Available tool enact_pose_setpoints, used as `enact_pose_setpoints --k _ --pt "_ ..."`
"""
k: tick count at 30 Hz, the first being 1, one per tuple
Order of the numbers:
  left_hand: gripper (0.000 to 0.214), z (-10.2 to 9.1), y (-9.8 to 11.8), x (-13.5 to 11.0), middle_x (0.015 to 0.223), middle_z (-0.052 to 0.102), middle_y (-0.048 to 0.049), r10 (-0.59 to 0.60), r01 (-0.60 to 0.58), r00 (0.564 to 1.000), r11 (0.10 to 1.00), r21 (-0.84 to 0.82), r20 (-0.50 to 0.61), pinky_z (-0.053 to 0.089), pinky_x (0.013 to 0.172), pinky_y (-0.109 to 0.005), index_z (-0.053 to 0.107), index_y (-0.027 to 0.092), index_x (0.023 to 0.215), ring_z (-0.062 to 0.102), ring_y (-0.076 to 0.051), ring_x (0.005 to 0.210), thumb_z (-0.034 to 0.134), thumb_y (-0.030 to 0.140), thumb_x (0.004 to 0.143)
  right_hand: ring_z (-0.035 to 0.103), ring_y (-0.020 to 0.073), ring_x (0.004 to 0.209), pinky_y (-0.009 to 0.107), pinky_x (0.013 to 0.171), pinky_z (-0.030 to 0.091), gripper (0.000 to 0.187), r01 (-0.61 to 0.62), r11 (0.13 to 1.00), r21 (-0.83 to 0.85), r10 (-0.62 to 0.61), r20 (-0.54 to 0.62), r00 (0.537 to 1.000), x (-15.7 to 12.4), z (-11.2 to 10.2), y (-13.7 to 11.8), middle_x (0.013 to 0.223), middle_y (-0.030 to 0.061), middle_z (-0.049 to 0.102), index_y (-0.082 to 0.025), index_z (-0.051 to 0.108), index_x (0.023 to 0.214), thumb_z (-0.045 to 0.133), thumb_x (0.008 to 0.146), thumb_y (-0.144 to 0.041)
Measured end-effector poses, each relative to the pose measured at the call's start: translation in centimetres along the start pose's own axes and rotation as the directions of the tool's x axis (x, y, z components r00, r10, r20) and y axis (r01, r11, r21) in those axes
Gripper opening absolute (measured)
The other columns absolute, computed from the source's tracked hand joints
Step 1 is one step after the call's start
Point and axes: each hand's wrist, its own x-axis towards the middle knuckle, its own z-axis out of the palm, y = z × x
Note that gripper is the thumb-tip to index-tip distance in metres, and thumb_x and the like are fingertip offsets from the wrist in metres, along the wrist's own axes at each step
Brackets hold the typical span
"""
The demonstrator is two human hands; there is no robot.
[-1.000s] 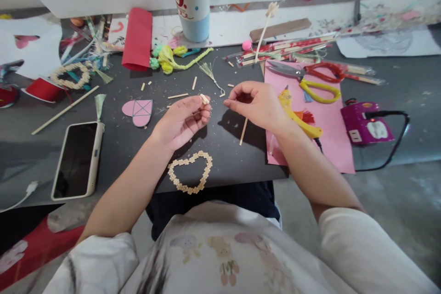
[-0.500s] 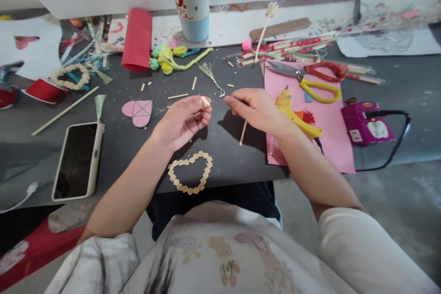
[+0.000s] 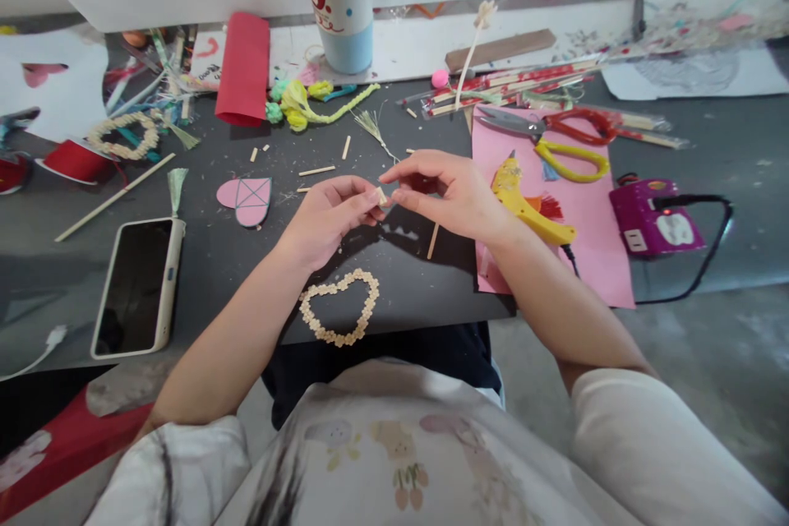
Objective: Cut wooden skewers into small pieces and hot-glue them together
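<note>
My left hand [image 3: 326,218] and my right hand [image 3: 447,193] meet above the dark table [image 3: 394,279], fingertips pinched together on a small pale wooden piece [image 3: 383,196]. Just below them lies a heart outline made of small pale pieces [image 3: 340,306]. A thin wooden stick [image 3: 432,241] lies under my right hand. A yellow glue gun [image 3: 523,201] rests on pink paper [image 3: 592,222] right beside my right wrist.
A phone [image 3: 139,283] lies at the left, a pink paper heart [image 3: 245,199] beyond it. Red and yellow scissors [image 3: 567,140], a purple power strip [image 3: 653,222], a red roll [image 3: 245,70], a dotted bottle [image 3: 342,0] and short stick offcuts are scattered about.
My right hand has moved left and my left hand slightly right. Their fingertips now meet on the small wooden piece that my left hand alone held before.
</note>
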Motion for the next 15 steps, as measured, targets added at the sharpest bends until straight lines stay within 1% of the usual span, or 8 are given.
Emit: enact_pose_setpoints --k 2,4,7,11,15 --pt "0.022 0.03 0.01 -0.1 0.069 0.064 0.0011 0.003 -0.004 1.0 1.0 0.012 0.027 0.049 0.061 -0.019 0.065 0.015 0.076 0.061 -0.007 0.063 0.075 0.033 0.071 0.051 0.0098 0.071 0.023 0.061 0.041 0.023 0.042 0.999 0.016 -0.043 0.054 0.998 -0.02 0.04 0.14 0.078 0.0011 0.058 -0.018 0.067 0.103 0.061 0.084 -0.029" --pt "0.023 0.07 0.02 -0.19 0.072 0.066 0.0006 0.001 -0.003 0.998 1.0 0.021 0.057 0.05 0.062 -0.019 0.065 0.015 0.079 0.062 -0.007 0.063 0.076 0.033 0.07 0.051 0.0099 0.072 0.024 0.064 0.042 0.024 0.057 0.998 0.029 -0.06 0.101 0.993 -0.04 0.04 0.3 0.08 0.0019 0.059 -0.019 0.067 0.107 0.061 0.086 -0.028" --pt "0.025 0.13 -0.04 -0.24 0.074 0.068 -0.0005 -0.011 0.009 0.996 1.0 0.017 0.091 0.05 0.062 -0.02 0.066 0.015 0.081 0.062 -0.007 0.062 0.077 0.034 0.07 0.053 0.0099 0.072 0.025 0.064 0.042 0.022 0.046 0.998 0.048 -0.052 0.134 0.99 0.0 0.0 0.42 0.083 0.0028 0.061 -0.018 0.069 0.103 0.062 0.084 -0.028" --pt "0.027 0.06 -0.23 -0.18 0.073 0.068 -0.0008 0.008 -0.01 0.997 1.0 0.024 0.081 0.047 0.058 -0.019 0.069 0.016 0.085 0.06 -0.007 0.062 0.078 0.034 0.068 0.054 0.0097 0.071 0.023 0.06 0.043 0.017 0.005 0.995 0.099 -0.014 0.095 0.995 0.11 -0.09 0.28 0.081 0.0019 0.062 -0.017 0.068 0.092 0.066 0.08 -0.03" --pt "0.023 -0.24 -0.31 -0.17 0.061 0.063 0.0006 0.046 -0.055 0.997 0.987 0.15 0.064 0.038 0.047 -0.016 0.072 0.017 0.079 0.052 -0.004 0.052 0.076 0.038 0.07 0.056 0.01 0.072 0.024 0.065 0.047 0.018 -0.071 0.98 0.184 0.063 0.049 0.997 0.1 -0.22 0.15 0.08 0.0018 0.063 -0.015 0.066 0.089 0.067 0.079 -0.031"
